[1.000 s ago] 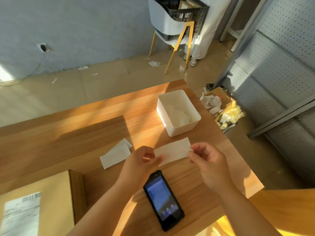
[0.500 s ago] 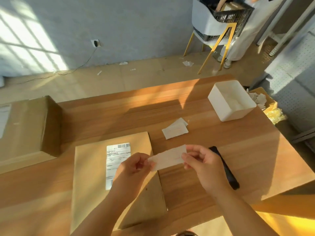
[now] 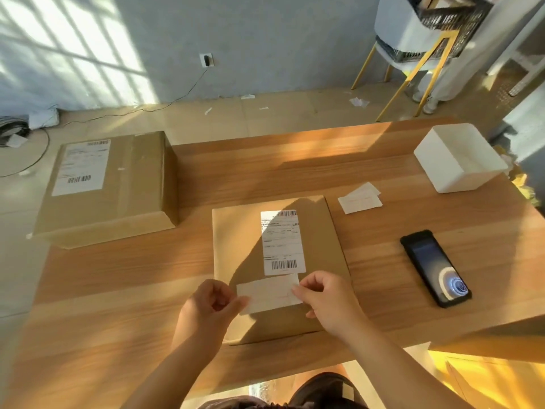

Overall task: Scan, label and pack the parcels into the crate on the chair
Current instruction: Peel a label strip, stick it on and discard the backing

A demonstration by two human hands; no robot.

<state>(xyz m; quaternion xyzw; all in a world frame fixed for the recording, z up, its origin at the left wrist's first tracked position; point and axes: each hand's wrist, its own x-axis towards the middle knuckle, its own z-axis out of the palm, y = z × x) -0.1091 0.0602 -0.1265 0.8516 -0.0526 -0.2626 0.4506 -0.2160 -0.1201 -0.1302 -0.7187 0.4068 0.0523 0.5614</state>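
Left hand [image 3: 211,309], right hand [image 3: 328,302] on label [image 3: 269,294]

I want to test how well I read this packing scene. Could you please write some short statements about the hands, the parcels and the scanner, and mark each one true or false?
1. The left hand and the right hand each pinch one end of the small white label. True.
2. The black scanner is held in the right hand. False: it lies screen up on the table, right of the flat parcel.
3. The flat parcel bears a shipping label with barcodes. True.
4. The larger box sits in the crate. False: it rests at the table's left end.
5. The white bin stands on the flat parcel. False: it stands apart, near the table's far right corner.
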